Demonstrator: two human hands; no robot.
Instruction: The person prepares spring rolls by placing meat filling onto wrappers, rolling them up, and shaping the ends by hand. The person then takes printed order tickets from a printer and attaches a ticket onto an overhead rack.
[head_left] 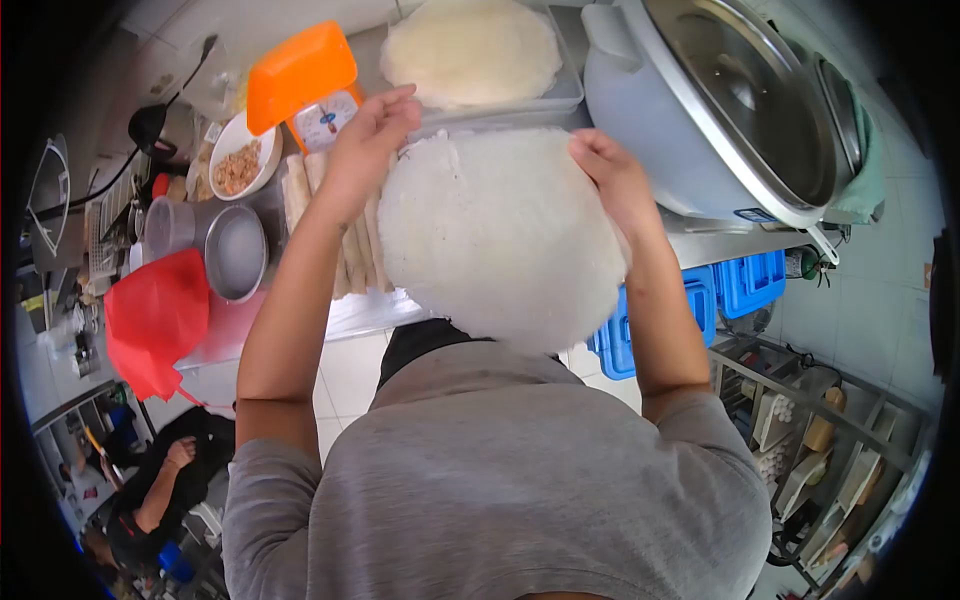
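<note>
A thin, round, whitish wrapper sheet (500, 240) spreads in front of me, its lower part reaching past the table's front edge. At its upper right rim, my right hand (610, 165) is closed with thumb and fingers on the sheet. My left hand (383, 125) is by the upper left rim, fingers stretched out and apart; whether the thumb touches the sheet is hard to see. Behind the sheet, a stack of similar round sheets (470, 55) rests in a shallow tray (572, 90). Several pale rolls (355, 255) lie side by side under my left forearm.
An orange kitchen scale (300, 75) stands behind my left hand. Leftward are a white bowl of chopped filling (240, 165), a metal bowl (237, 253) and a red cloth-like item (160, 315). A large lidded pot (720, 100) stands right; another person (165, 480) is at lower left.
</note>
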